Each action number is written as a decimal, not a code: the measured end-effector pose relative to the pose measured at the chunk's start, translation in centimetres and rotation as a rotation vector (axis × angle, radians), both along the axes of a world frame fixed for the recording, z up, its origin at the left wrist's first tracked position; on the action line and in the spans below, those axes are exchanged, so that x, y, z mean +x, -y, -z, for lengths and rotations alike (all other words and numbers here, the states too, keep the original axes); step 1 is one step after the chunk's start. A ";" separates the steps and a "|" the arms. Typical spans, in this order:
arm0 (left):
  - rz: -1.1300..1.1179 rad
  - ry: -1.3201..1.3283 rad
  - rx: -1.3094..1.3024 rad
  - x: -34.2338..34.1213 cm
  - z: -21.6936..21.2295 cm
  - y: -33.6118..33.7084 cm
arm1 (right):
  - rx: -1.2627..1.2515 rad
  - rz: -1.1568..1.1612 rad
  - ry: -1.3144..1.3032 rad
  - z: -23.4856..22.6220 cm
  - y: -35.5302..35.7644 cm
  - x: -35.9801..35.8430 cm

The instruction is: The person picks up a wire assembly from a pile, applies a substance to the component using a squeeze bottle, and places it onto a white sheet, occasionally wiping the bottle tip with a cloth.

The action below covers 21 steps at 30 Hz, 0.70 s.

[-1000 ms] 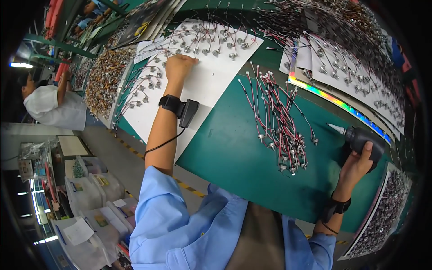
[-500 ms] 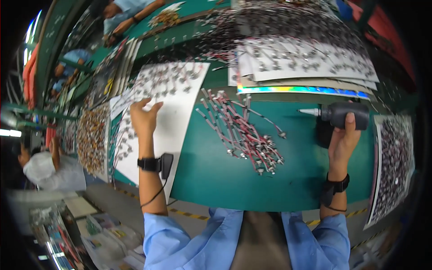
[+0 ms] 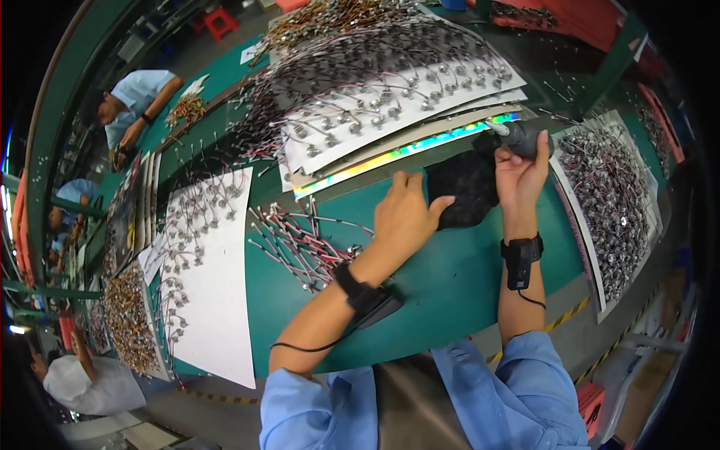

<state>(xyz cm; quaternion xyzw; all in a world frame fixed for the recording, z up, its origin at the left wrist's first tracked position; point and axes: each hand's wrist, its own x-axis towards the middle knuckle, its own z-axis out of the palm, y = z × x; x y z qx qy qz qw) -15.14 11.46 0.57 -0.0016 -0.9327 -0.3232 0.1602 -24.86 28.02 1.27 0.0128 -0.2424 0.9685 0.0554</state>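
My right hand (image 3: pixel 519 176) is closed round a dark squeeze bottle (image 3: pixel 534 141), whose pale narrow nozzle points left. Just left of that hand, a crumpled black cloth (image 3: pixel 466 191) lies on the green mat. My left hand (image 3: pixel 403 214) is over the mat at the cloth's left side, thumb spread from the fingers and nothing seen in it. Its thumb reaches the cloth's edge; whether it touches, I cannot tell. A loose bundle of red, black and white wires (image 3: pixel 289 244) with small metal parts on their ends lies left of my left hand, partly hidden by the forearm.
A white sheet (image 3: pixel 217 300) with rows of wired parts lies at left. Stacked sheets (image 3: pixel 330 146) covered with similar parts stand behind the mat. A board heaped with parts (image 3: pixel 607 195) is at right. Green posts (image 3: pixel 607 67) rise at the back. Other people (image 3: pixel 142 101) sit at left.
My left hand has moved right, from above the white sheet to beside the black cloth. The bottle in my right hand is tilted more upward at its nozzle. The head view has turned rightward.
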 end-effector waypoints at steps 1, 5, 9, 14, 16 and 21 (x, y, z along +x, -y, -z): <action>-0.031 0.072 -0.033 -0.9 0.5 -1.1 | -0.033 -0.027 0.020 0.1 0.0 -0.1; -0.047 0.285 -0.057 -2.6 1.3 -2.8 | -0.034 -0.037 0.013 0.3 -0.2 -0.2; 0.016 0.319 0.073 -2.3 2.3 -3.1 | -0.018 -0.042 0.015 0.0 -0.5 -0.1; -0.034 0.105 0.550 -0.9 3.1 -3.1 | 0.100 -0.035 0.006 -0.4 -0.6 1.2; -0.030 0.170 0.741 -0.7 3.3 -2.5 | 0.157 -0.064 0.005 0.3 -0.7 1.0; -0.073 0.185 1.094 0.9 2.5 -2.7 | 0.219 -0.154 0.002 1.6 -1.6 1.9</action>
